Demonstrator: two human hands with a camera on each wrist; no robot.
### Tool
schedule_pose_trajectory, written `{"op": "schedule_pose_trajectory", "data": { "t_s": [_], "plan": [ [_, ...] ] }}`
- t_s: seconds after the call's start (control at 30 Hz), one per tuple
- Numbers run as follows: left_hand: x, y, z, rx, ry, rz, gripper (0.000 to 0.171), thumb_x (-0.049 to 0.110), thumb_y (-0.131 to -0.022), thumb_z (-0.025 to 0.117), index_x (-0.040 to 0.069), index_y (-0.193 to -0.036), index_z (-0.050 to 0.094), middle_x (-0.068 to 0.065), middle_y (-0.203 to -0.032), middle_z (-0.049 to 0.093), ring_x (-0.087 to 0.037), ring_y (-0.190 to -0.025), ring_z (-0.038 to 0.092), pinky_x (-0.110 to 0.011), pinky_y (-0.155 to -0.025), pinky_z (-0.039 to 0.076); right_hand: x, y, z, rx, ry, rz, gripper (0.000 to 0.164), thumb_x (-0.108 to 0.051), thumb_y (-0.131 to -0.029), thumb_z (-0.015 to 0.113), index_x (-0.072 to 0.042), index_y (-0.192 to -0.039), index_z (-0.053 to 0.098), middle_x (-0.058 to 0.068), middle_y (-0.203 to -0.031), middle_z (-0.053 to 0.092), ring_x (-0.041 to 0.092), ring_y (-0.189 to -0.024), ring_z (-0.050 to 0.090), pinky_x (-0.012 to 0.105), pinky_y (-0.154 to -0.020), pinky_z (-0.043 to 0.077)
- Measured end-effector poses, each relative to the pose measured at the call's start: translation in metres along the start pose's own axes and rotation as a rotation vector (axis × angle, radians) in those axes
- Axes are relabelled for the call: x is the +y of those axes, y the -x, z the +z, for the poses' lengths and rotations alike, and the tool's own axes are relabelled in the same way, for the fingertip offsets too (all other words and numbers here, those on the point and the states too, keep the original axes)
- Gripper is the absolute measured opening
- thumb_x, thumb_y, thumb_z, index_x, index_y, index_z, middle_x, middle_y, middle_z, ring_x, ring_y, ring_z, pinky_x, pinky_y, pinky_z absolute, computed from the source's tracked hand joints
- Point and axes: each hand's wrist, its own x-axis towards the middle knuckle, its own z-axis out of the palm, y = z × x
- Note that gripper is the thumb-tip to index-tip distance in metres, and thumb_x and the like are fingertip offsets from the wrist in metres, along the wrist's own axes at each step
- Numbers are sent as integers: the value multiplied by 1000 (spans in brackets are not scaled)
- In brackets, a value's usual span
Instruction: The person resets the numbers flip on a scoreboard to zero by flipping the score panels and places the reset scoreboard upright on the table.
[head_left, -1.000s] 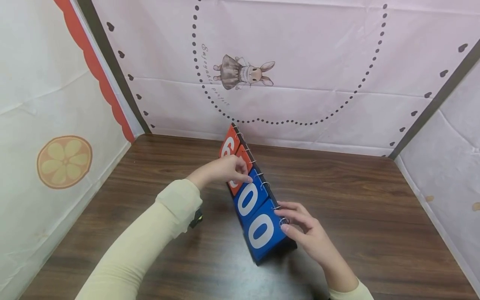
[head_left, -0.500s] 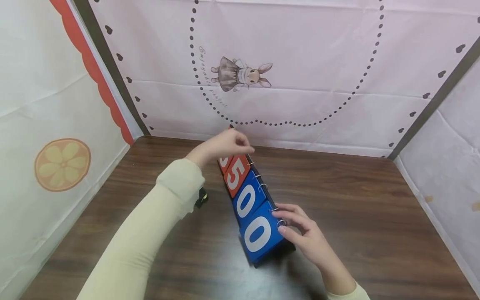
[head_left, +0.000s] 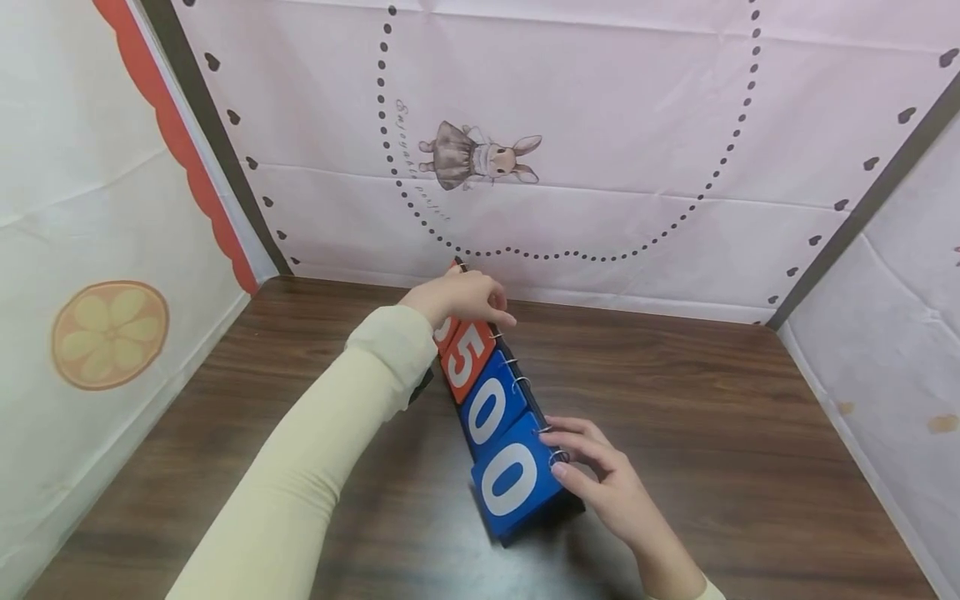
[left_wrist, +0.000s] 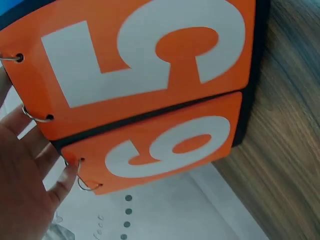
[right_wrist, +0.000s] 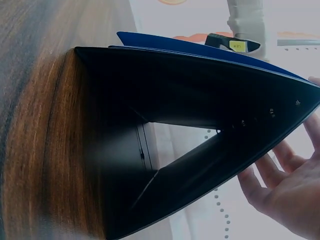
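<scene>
A tabletop flip scoreboard (head_left: 495, 412) stands slantwise on the table, with two red and two blue cards hung on metal rings. Both blue cards show 0. In the left wrist view the red cards read 5 (left_wrist: 200, 55) and 6 (left_wrist: 170, 150). My left hand (head_left: 465, 296) is at the top edge by the red cards, its fingertips touching beside the rings. With the right hand (head_left: 603, 479) I grip the near end of the top edge, thumb by the last ring and fingers behind. The right wrist view shows the black hollow triangular stand (right_wrist: 200, 80) and those fingers against its back.
The dark wooden table (head_left: 697, 400) extends around the scoreboard. Behind it hangs a pale pink cloth (head_left: 615, 108) with a rabbit print, and white cloth (head_left: 67, 225) covers the left side. A black strap with a yellow label (right_wrist: 238, 46) is on the left wrist.
My left hand has gone from in front of the middle cards up to the top edge, uncovering the red 5. The right hand keeps its hold; the scoreboard appears slightly lower in view.
</scene>
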Motion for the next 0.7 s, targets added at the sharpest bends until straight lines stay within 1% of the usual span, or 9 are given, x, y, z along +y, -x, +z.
{"op": "schedule_pose_trajectory", "data": {
  "t_s": [0.1, 0.2, 0.3, 0.37, 0.5, 0.6, 0.7],
  "plan": [
    [-2, 1, 0, -28, 8, 12, 36, 49, -86, 58, 20, -107, 65, 4, -103, 64, -15, -105, 51, -43, -100, 23, 0, 1, 0, 5, 9, -9, 24, -13, -91, 58, -17, -113, 64, -2, -129, 50, 25, -116, 46, 53, -93, 37],
    [-4, 2, -1, -47, -22, 24, 36, 47, -89, 55, 20, -110, 64, 3, -107, 63, -17, -109, 48, -41, -97, 25, 0, 1, 1, 9, 15, -5, 24, -15, -91, 58, -18, -113, 64, -3, -129, 49, 23, -116, 46, 52, -93, 38],
    [-4, 2, -1, -49, -59, 31, 36, 46, -90, 53, 19, -112, 64, 2, -109, 62, -17, -110, 46, -41, -96, 26, -1, 0, 1, 8, 24, -8, 24, -15, -91, 58, -18, -114, 64, -3, -130, 49, 22, -116, 46, 51, -93, 38],
    [-5, 3, 0, -38, -66, 30, 35, 46, -90, 53, 20, -110, 65, 3, -108, 62, -17, -109, 46, -40, -96, 26, 0, 0, 1, 2, 32, -14, 24, -14, -91, 58, -18, -114, 64, -3, -129, 49, 22, -116, 46, 50, -92, 40],
    [-8, 3, 4, 0, -46, 29, 33, 46, -89, 54, 21, -106, 66, 4, -106, 62, -16, -106, 47, -39, -94, 26, 0, -1, 0, 2, 49, -24, 25, -12, -91, 57, -18, -114, 65, -3, -129, 50, 22, -115, 46, 45, -90, 43],
    [-8, 3, 5, 35, -31, 45, 31, 46, -88, 56, 22, -105, 66, 5, -105, 62, -15, -106, 46, -39, -93, 25, 0, 0, 1, 17, 60, -26, 24, -14, -91, 58, -19, -114, 65, -4, -128, 50, 21, -113, 48, 40, -88, 45],
    [-8, 3, 5, 55, -8, 59, 29, 45, -87, 58, 23, -104, 66, 6, -104, 62, -14, -105, 46, -39, -93, 25, 0, 1, 2, 33, 65, -35, 24, -14, -91, 58, -19, -114, 65, -4, -128, 51, 21, -112, 49, 37, -87, 47]
  ]
}}
